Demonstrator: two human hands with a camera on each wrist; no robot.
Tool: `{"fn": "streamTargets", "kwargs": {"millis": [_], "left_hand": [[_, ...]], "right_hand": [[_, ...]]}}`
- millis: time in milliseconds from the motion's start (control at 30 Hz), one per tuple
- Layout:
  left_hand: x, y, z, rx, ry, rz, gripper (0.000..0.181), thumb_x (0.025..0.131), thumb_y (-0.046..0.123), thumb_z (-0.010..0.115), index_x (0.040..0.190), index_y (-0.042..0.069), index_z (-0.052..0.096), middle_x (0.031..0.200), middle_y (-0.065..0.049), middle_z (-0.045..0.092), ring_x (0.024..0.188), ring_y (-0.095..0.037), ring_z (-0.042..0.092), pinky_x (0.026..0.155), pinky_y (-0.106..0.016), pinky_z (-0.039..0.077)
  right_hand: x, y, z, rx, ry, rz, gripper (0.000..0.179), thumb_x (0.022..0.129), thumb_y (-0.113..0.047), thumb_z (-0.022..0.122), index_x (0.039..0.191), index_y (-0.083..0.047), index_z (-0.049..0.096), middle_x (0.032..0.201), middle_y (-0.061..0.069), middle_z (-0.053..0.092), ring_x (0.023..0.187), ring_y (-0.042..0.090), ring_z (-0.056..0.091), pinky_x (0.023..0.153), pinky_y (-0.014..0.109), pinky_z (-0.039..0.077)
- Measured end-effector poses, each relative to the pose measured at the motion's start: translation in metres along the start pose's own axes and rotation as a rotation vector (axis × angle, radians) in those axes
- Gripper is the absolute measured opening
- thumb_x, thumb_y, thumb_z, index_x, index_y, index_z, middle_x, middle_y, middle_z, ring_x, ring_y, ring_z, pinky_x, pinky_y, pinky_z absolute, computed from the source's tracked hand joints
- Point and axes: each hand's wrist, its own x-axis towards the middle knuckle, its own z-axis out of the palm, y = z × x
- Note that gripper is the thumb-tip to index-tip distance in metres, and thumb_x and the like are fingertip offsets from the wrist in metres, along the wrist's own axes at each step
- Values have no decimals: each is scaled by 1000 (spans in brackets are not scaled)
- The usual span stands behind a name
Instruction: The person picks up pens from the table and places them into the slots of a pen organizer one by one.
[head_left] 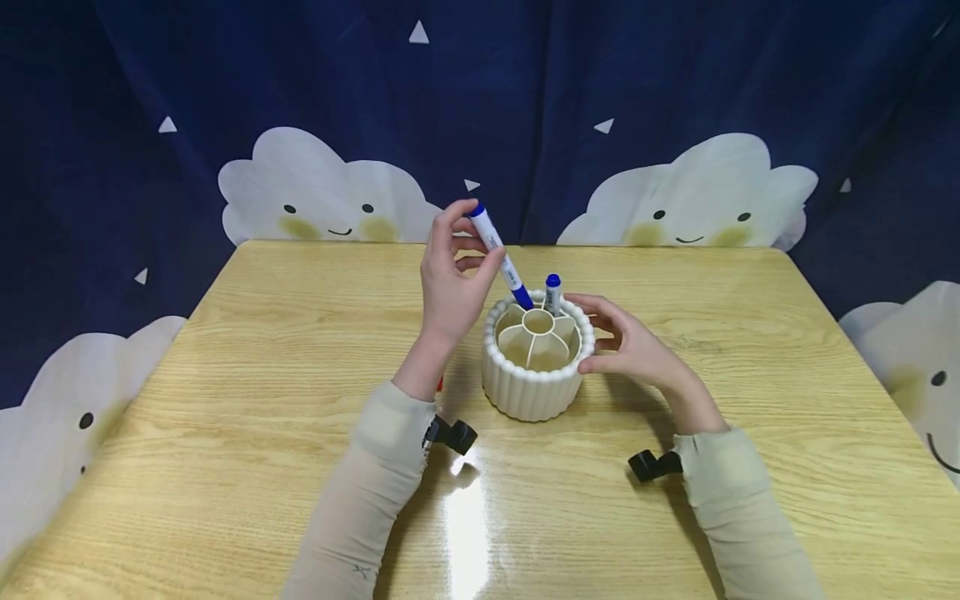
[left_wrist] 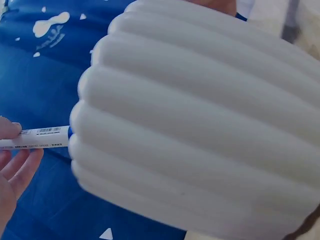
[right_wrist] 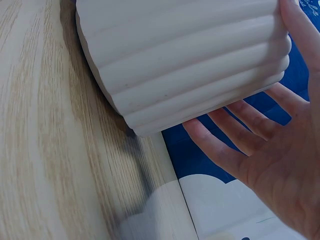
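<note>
A cream, ribbed pen holder point(head_left: 525, 387) with a scalloped rim and several compartments stands upright on the table. My left hand point(head_left: 457, 287) pinches a white marker point(head_left: 493, 237) with blue ends, tilted, its lower tip at the holder's back compartments. In the left wrist view the holder's wall point(left_wrist: 195, 115) hides the tip of that marker point(left_wrist: 50, 137). Another blue-capped marker point(head_left: 553, 293) stands in a rear compartment. Gripping the holder's right side is my right hand point(head_left: 637, 350), thumb near the front rim, fingers behind. The right wrist view shows its fingers point(right_wrist: 235, 135) against the ribbed wall.
The wooden table point(head_left: 262, 350) carries a bright reflection in front of the holder. A small red thing point(head_left: 440, 384) shows beside my left wrist, mostly hidden. Behind the table hangs a dark blue curtain point(head_left: 487, 100) with clouds. Black camera mounts point(head_left: 453, 435) sit on both wrists.
</note>
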Motion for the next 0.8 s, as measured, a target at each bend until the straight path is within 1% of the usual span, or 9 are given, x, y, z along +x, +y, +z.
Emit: {"fn": "streamTargets", "kwargs": {"millis": [133, 267, 333, 433, 600, 800], "left_hand": [[-5, -2, 3, -1, -56, -10, 50, 78, 0, 67, 122, 7, 45, 101, -13, 51, 81, -19, 60, 66, -25, 54], [-6, -4, 4, 23, -134, -7, 47, 79, 1, 67, 120, 6, 46, 103, -13, 50, 82, -19, 60, 66, -23, 54], [-7, -5, 4, 36, -163, -17, 45, 79, 2, 67, 119, 6, 47, 103, -13, 50, 83, -19, 59, 66, -23, 54], [-9, -8, 3, 54, -185, -44, 43, 78, 3, 68, 116, 5, 48, 103, -12, 49, 84, -18, 59, 66, -22, 54], [-15, -15, 2, 72, -206, -68, 39, 78, 3, 68, 113, 4, 50, 101, -12, 50, 84, -18, 60, 66, -21, 54], [-23, -22, 3, 53, -250, -108, 34, 79, 2, 67, 110, 4, 53, 103, -10, 52, 83, -18, 61, 67, -25, 55]], "right_hand": [[0, 0, 0, -1, -2, -2, 81, 69, 2, 74, 138, -12, 35, 136, 7, 42, 116, 18, 46, 88, 34, 48], [0, 1, -1, 0, -2, 2, 81, 69, 2, 74, 139, -12, 35, 135, 7, 42, 116, 18, 46, 88, 34, 48], [0, 1, -1, 1, -2, 5, 81, 69, 3, 74, 138, -12, 35, 136, 7, 42, 116, 18, 46, 89, 34, 48], [1, 2, -1, 1, -2, 7, 81, 69, 3, 73, 138, -12, 35, 136, 7, 41, 117, 18, 46, 89, 35, 48], [1, 3, -1, 4, -6, 1, 81, 69, 3, 73, 139, -12, 35, 136, 7, 41, 116, 18, 46, 89, 34, 48], [0, 2, 0, 6, -7, -6, 81, 69, 2, 74, 139, -12, 34, 136, 6, 41, 116, 17, 46, 89, 33, 48]]}}
